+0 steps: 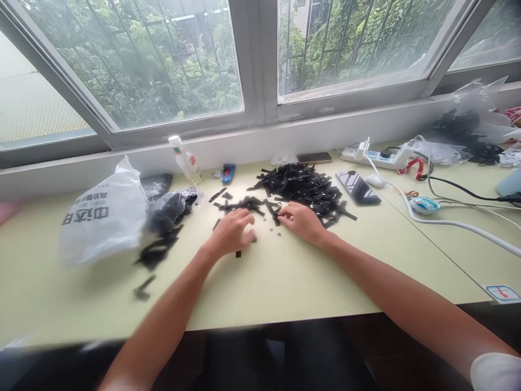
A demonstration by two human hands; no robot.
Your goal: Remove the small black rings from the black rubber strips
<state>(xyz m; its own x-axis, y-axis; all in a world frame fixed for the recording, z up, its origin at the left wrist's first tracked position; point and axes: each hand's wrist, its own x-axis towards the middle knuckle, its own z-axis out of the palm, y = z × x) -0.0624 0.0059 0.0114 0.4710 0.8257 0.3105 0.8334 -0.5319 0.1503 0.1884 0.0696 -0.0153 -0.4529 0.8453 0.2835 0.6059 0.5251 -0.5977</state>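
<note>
My left hand (233, 232) hovers low over the table, its fingers curved and the thumb apart from them. A short black strip (238, 253) sticks out below that hand, and a smaller group of black strips (244, 204) lies just beyond it. With fingertips closed, my right hand (302, 220) grips the end of a black fabric strip (273, 210) at the near left edge of a large heap of black strips (303, 184). Between the hands lie a few tiny round pieces (279, 234), too small to name.
On the left stand a white plastic bag (109, 212), black bags (171, 209) and a clear bottle (186, 160). A phone (358, 188) lies right of the heap. Farther right are a power strip (378, 156), a white cable (439, 221) and a small round container (424, 205).
</note>
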